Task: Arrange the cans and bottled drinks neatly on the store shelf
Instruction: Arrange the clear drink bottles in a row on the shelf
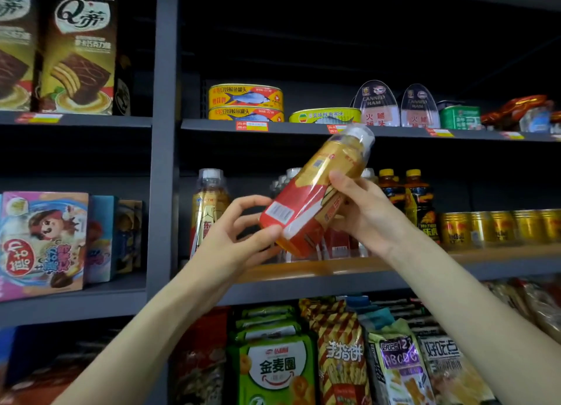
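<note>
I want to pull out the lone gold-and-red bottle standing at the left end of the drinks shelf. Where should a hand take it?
Grip the standing bottle round its labelled body, coming straight from the front. It stands upright with a gap to its right, so fingers fit there; its capped neck is narrower and a poorer hold. The shelf post blocks the left.

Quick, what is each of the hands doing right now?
Left hand: grips the lower end of the tilted bottle.
Right hand: holds the same bottle around its middle.

Gold-red bottle (pixel 315 192), white cap, tilted, held before drinks shelf (pixel 303 272).
</note>
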Available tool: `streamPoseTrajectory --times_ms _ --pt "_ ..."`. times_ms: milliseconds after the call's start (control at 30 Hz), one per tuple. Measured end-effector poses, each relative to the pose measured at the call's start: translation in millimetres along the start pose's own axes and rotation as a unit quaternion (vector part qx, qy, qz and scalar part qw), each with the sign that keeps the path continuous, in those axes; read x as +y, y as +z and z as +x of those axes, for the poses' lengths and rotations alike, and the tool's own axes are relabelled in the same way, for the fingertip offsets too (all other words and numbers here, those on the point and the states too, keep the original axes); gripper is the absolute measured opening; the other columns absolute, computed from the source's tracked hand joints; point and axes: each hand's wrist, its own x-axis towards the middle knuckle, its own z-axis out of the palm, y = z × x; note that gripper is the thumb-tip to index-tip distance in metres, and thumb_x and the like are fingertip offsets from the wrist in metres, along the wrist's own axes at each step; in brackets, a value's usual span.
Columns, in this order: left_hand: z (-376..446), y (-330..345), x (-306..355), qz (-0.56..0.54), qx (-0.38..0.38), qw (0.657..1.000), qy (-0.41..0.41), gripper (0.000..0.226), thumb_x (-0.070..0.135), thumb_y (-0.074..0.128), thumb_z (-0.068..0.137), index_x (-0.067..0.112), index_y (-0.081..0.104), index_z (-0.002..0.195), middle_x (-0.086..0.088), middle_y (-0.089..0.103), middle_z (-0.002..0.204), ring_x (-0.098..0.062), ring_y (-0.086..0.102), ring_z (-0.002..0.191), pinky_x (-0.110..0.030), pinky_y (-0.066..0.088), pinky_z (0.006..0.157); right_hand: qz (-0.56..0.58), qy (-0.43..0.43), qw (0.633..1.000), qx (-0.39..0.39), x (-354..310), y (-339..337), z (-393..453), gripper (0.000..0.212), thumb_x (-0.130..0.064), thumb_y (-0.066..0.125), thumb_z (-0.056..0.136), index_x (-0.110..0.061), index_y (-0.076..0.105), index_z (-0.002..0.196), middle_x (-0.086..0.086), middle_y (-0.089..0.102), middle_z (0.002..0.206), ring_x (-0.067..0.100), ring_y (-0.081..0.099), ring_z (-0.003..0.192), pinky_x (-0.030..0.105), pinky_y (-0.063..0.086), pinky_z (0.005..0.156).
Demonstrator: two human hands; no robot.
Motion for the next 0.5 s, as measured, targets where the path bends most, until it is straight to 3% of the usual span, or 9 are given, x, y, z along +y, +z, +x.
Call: streamPoseTrajectory --times_ms 67,133,200,300,367,433,500 --pt "2 -4 -1 0.009 -0.032 0.999 -0.04 0.06 0.035 0.08 0.06 0.028 0.058 0.115 -0.003 0.069 0.11 -0.022 0.067 0.101 -0.035 0.057 0.081 -0.06 -0.026 0.997 -0.039 -1 -1 -1 0.071 -0.032 0.078 0.061 -0.014 0.052 0.124 0.005 0.07 0.106 0.02 0.069 0.095 0.029 0.057 0.073" --pt "2 -1 -4 0.134 -0.053 0.989 -0.031 0.063 0.036 0.081 0.061 0.032 0.054 0.117 0.005 0.07 0.108 -0.016 0.067 0.101 -0.033 0.057 0.081 -0.105 -0.042 0.99 -0.079 -2 -5 -2 0.075 -0.035 0.088 0.051 -0.017 0.057 0.117 0.001 0.071 0.104 0.02 0.068 0.099 0.027 0.056 0.074" --pt "1 4 -12 0.182 -0.028 0.983 0.004 0.067 0.038 0.086 0.058 0.032 0.052 0.116 0.005 0.07 0.107 -0.012 0.065 0.101 -0.035 0.056 0.083 -0.14 -0.049 0.985 -0.085 -3 -7 -4 0.07 -0.031 0.091 0.054 -0.023 0.058 0.115 -0.002 0.071 0.106 0.019 0.066 0.104 0.031 0.056 0.08" --pt "2 9 -25 0.24 0.106 0.962 0.072 0.063 0.032 0.086 0.058 0.037 0.048 0.107 0.01 0.062 0.108 -0.004 0.059 0.103 -0.032 0.055 0.085 -0.19 -0.049 0.979 -0.053 0 0 -8 0.063 -0.028 0.082 0.062 -0.029 0.052 0.119 -0.002 0.064 0.117 0.018 0.063 0.11 0.04 0.054 0.092" --pt "5 12 -32 0.316 0.176 0.926 0.111 0.064 0.022 0.086 0.061 0.037 0.043 0.107 0.009 0.055 0.11 -0.006 0.053 0.105 -0.03 0.054 0.083 -0.216 -0.05 0.975 -0.025 8 14 -9 0.063 -0.033 0.081 0.063 -0.032 0.048 0.117 -0.008 0.062 0.115 0.009 0.061 0.108 0.031 0.054 0.09" --pt "7 15 -36 0.37 0.19 0.898 0.143 0.07 0.023 0.085 0.063 0.035 0.038 0.113 0.006 0.049 0.113 -0.008 0.048 0.107 -0.027 0.051 0.084 -0.241 -0.095 0.965 0.047 15 24 -7 0.062 -0.033 0.082 0.067 -0.032 0.045 0.117 -0.017 0.059 0.108 -0.004 0.057 0.098 0.014 0.05 0.075" --pt "10 12 -34 0.392 0.163 0.889 0.169 0.068 0.024 0.083 0.067 0.034 0.037 0.116 0.009 0.045 0.113 -0.005 0.047 0.106 -0.023 0.05 0.084 -0.248 -0.156 0.953 0.077 16 23 -6 0.06 -0.03 0.083 0.067 -0.034 0.045 0.113 -0.019 0.058 0.106 -0.007 0.056 0.095 0.011 0.047 0.071"
